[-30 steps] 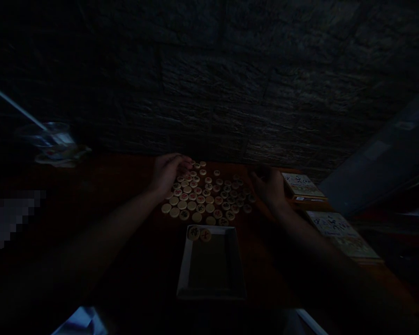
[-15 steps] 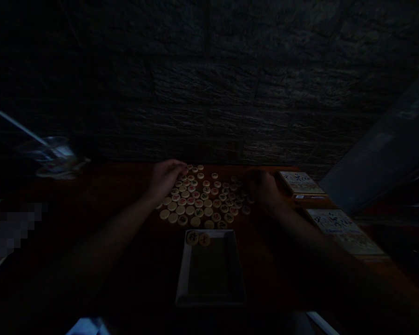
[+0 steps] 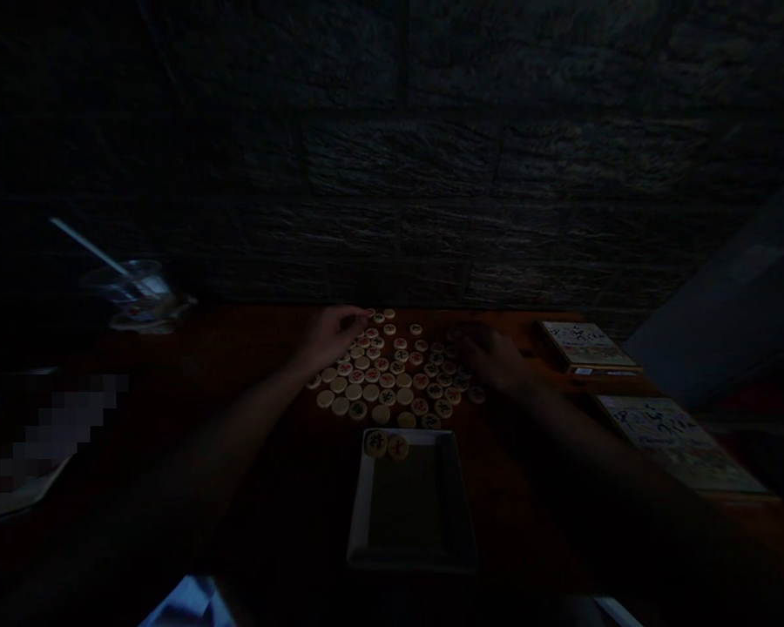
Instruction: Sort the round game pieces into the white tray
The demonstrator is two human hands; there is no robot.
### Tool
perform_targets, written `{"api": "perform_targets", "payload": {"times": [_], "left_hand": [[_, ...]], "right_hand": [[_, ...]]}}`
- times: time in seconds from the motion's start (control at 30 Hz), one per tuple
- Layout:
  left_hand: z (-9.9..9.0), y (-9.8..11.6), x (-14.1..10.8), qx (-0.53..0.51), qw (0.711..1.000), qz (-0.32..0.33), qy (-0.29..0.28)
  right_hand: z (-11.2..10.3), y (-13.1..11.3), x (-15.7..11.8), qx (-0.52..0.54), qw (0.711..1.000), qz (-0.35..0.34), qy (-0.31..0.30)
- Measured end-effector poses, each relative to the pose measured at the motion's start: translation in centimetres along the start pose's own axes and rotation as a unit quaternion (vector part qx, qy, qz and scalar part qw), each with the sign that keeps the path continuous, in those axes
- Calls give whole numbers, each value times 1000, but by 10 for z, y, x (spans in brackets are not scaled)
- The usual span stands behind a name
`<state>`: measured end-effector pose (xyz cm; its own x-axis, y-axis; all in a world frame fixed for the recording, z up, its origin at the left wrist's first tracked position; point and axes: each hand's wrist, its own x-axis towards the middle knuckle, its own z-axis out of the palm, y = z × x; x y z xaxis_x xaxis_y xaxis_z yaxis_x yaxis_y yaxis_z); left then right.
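Observation:
Round wooden Chinese chess pieces (image 3: 372,376) lie spread over the dark table, some with red or black characters and some blank side up. My left hand (image 3: 337,334) rests at the far left edge of the spread, index finger and thumb apart, fingertips beside a piece at the back. On the right side of the spread, my right hand (image 3: 491,355) reaches over the pieces; deep shadow hides its fingers. A shallow rectangular tray (image 3: 361,514) stands nearest me. In its far left corner sit a black-marked piece (image 3: 375,444) and a red-marked piece (image 3: 398,448).
Two flat printed boxes, one farther back (image 3: 588,344) and one nearer (image 3: 679,442), lie on the right. A clear cup (image 3: 140,283) with a straw stands at the left. A stone wall (image 3: 398,174) rises behind the table. The scene is very dark.
The view has turned slightly left, so everything sits farther right in the picture. My right hand has moved left, in over the pieces. My left hand stays nearly in place.

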<state>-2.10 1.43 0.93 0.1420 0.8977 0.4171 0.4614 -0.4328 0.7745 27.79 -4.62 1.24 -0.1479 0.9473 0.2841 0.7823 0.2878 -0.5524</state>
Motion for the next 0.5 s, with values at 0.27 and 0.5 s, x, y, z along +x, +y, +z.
{"api": "perform_targets", "payload": {"times": [0.27, 0.5], "left_hand": [[27, 7, -5, 174, 965, 151, -122], [31, 5, 0, 212, 958, 128, -145]], "right_hand": [[4, -3, 3, -5, 1000, -17, 11], [6, -3, 4, 9, 999, -24, 22]]}}
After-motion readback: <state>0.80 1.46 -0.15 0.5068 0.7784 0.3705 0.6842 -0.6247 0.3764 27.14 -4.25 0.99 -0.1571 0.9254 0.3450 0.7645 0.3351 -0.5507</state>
